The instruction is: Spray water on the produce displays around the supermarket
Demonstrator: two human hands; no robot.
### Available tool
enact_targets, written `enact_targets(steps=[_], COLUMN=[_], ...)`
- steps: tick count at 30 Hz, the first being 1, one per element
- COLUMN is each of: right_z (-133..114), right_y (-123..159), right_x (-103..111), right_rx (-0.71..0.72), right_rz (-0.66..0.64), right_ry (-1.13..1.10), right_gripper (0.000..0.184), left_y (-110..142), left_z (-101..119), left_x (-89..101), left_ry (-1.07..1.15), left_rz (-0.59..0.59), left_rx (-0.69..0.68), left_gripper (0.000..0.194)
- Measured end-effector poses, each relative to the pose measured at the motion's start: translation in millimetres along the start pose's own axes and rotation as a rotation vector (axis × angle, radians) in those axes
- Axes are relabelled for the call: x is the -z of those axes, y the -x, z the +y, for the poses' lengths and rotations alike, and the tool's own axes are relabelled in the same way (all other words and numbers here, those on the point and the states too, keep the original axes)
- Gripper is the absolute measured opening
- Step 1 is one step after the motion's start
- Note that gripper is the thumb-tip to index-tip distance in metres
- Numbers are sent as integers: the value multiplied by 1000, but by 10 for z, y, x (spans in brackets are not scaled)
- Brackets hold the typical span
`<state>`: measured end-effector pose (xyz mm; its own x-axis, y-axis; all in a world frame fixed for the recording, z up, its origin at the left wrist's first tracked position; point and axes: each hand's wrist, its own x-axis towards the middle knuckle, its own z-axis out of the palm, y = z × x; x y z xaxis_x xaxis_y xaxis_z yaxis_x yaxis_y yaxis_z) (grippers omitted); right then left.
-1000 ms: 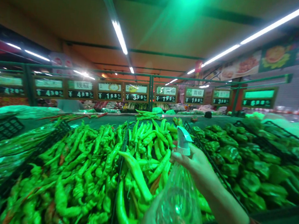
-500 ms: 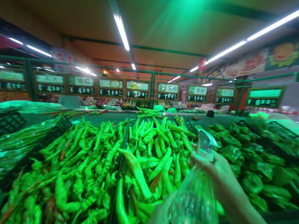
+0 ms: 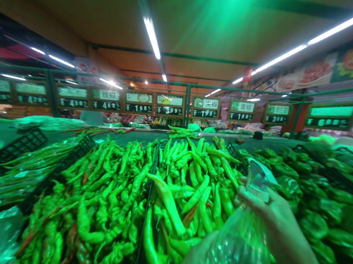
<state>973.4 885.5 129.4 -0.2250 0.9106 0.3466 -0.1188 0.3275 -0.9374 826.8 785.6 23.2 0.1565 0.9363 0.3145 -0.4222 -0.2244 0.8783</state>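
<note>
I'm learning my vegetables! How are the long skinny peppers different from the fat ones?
The long peppers are thin and curvy, but the bell peppers are fat and lumpy. The long peppers lie tangled; the bell peppers sit in a heap further right. Both look shiny green.

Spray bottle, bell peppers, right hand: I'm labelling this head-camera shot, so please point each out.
Spray bottle [image 3: 240, 256]: head view, on its clear body.
Bell peppers [image 3: 313, 224]: head view, on one pepper in the pile.
Right hand [image 3: 269, 207]: head view, on the back of the hand.
</note>
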Motion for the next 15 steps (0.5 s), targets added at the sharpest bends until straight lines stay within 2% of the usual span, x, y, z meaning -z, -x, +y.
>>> enact_targets(steps=[2,6,9,12,15], right_z=[39,75,56,37,55], right_y=[-7,-13,26,77,95], right_x=[-13,-93,-195,-296,-379], right_rx=[-1,-8,-8,-16,-9], right_rz=[-20,-76,-85,-99,-127], right_ry=[17,-6,-45,-49,-51], right_gripper=[59,59,58,59,58], left_y=[34,34,-8,14,120], left_z=[-16,-184,-353,-396,-320], left_x=[23,123,214,269,283], left_ry=[-40,9,84,65,-28], left_rz=[27,129,229,207,185], left_rx=[39,119,156,149,165], left_gripper=[106,84,90,88,85])
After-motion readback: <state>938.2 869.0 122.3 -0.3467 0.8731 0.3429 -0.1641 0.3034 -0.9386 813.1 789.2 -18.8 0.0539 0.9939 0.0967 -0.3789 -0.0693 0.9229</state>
